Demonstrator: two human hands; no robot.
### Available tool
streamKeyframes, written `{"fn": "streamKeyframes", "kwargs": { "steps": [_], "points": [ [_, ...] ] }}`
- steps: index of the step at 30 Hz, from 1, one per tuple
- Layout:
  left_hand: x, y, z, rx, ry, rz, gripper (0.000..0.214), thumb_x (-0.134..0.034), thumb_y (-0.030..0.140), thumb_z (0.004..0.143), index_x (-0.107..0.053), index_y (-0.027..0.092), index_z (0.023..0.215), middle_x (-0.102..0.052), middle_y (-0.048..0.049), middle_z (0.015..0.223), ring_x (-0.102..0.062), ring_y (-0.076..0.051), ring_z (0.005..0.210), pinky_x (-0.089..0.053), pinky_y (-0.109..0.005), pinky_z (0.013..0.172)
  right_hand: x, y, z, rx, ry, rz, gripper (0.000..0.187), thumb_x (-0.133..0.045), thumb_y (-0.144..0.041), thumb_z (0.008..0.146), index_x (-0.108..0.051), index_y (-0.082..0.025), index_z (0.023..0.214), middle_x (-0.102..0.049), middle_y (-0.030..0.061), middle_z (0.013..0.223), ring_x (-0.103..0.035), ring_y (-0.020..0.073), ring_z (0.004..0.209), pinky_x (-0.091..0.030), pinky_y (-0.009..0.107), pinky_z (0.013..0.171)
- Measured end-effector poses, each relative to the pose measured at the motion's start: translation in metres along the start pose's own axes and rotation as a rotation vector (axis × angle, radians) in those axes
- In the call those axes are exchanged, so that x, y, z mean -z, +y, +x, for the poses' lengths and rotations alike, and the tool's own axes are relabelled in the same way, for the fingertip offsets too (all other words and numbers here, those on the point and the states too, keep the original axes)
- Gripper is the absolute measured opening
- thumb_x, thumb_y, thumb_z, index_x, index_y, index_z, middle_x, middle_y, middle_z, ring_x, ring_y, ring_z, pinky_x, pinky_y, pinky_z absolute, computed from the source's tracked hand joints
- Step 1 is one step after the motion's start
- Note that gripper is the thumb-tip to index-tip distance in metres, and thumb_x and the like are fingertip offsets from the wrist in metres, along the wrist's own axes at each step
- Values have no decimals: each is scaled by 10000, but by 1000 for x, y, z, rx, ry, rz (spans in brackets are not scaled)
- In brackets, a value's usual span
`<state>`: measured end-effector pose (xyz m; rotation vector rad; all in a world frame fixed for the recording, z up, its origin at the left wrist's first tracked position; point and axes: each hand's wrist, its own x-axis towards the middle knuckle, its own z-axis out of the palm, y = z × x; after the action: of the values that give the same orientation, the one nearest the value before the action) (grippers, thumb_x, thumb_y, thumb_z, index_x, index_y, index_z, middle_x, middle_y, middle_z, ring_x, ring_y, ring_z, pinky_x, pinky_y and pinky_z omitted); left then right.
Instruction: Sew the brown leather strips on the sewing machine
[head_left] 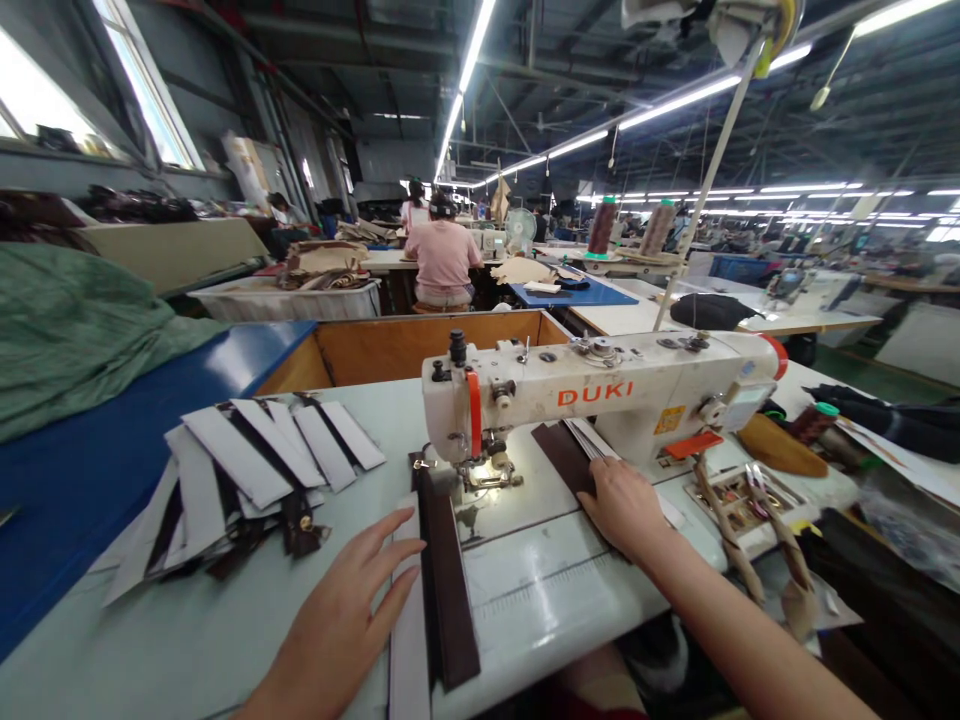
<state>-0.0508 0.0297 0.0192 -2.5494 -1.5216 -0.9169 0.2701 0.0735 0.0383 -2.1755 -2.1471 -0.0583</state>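
Note:
My left hand (367, 590) has its fingers spread, the tips at a long white strip (409, 640). Beside that strip lie a dark zipper with a metal pull (424, 463) and a dark brown strip (456, 600), left of the needle area. The sewing machine (600, 385) stands over the pale table, its presser foot (491, 472) lit by a small lamp. Under the machine's arm, my right hand (626, 505) is closed at the edge of a stack of brown strips (561, 455) and white ones; its fingertips are partly hidden.
On the left lies a pile of white-and-dark zippered strips (247, 455). At right sit a small parts tray (757, 500) with scissors (761, 495) and a thread spool (817, 420). A thread stand pole (709, 190) rises behind the machine. Another person (444, 255) sits further ahead.

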Motion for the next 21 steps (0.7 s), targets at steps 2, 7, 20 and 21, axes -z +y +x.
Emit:
{"fn": "streamKeyframes", "kwargs": {
  "steps": [2, 7, 20, 21],
  "points": [
    [4, 4, -6, 3, 0, -3, 251, -456, 368, 894, -683, 286, 964, -635, -58, 1216, -635, -238, 1051, -490, -361, 956, -2, 0, 1, -23, -19, 40, 78, -596, -192, 833, -569, -149, 893, -653, 132, 934, -616, 262, 926, -424, 318, 736],
    [17, 5, -18, -32, 23, 21, 231, -469, 349, 900, -681, 272, 951, -654, -67, 1176, -655, -226, 1006, -511, -322, 927, 3, 2, 11, -71, -77, 224, 128, -577, -146, 809, -571, -148, 937, -650, 74, 779, -634, 224, 758, -411, 289, 642],
    [29, 82, -6, -547, 223, -98, 315, -424, 120, 924, -556, 142, 1209, -711, -98, 1003, -672, -158, 898, -542, -244, 812, 52, -53, -102, 108, -657, 1719, 343, -695, -481, 780, -561, -178, 867, -422, -73, 581, -337, 46, 474, -271, 166, 470],
    [33, 87, -4, -526, 187, -195, 303, -409, 118, 927, -568, 144, 1184, -719, -86, 947, -676, -150, 839, -547, -232, 778, 53, -60, -105, 129, -725, 1771, 355, -695, -491, 780, -553, -176, 862, -426, -76, 567, -330, 40, 460, -266, 162, 464]
  ]
}}
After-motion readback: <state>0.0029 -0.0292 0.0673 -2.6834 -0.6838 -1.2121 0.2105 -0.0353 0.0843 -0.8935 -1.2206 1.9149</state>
